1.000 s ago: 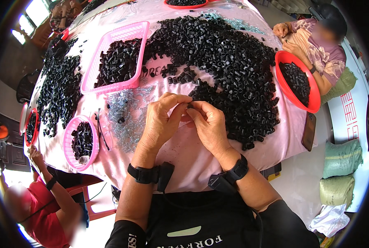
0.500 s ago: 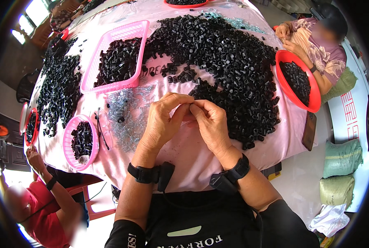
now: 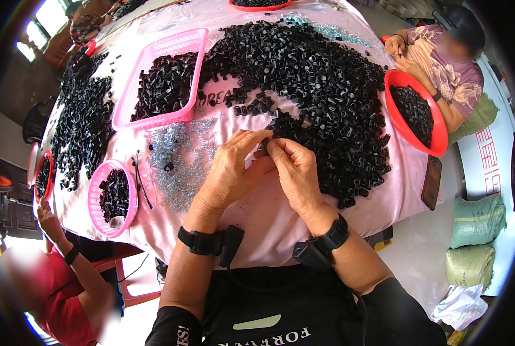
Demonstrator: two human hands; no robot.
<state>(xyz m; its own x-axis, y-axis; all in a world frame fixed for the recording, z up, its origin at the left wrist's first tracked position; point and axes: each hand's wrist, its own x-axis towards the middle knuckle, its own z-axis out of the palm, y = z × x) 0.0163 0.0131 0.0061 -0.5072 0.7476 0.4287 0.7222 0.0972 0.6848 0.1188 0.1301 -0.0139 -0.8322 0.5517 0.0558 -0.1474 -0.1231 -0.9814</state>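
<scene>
Both my hands meet over the pink cloth, fingertips almost touching. Between them a small black plastic piece [image 3: 265, 145] shows, mostly covered by the fingers. My left hand [image 3: 232, 165] has its index finger and thumb bent around the piece. From the other side, my right hand [image 3: 296, 168] pinches it with thumb and index finger. Just beyond lies a large heap of small black tubular plastic parts [image 3: 303, 63]. Left of my left hand is a spread of small clear, bluish pieces [image 3: 179, 167].
A pink basket [image 3: 116, 118] of black parts stands beyond the clear pieces; a smaller pink basket [image 3: 131, 214] sits at left. At right are a red bowl [image 3: 440, 141] and a phone [image 3: 432, 183]. Co-workers sit at left, right and far left around the table [image 3: 378, 213].
My left index finger and thumb have spread apart a little, bringing the black piece into sight. The co-worker at the lower left has shifted their head.
</scene>
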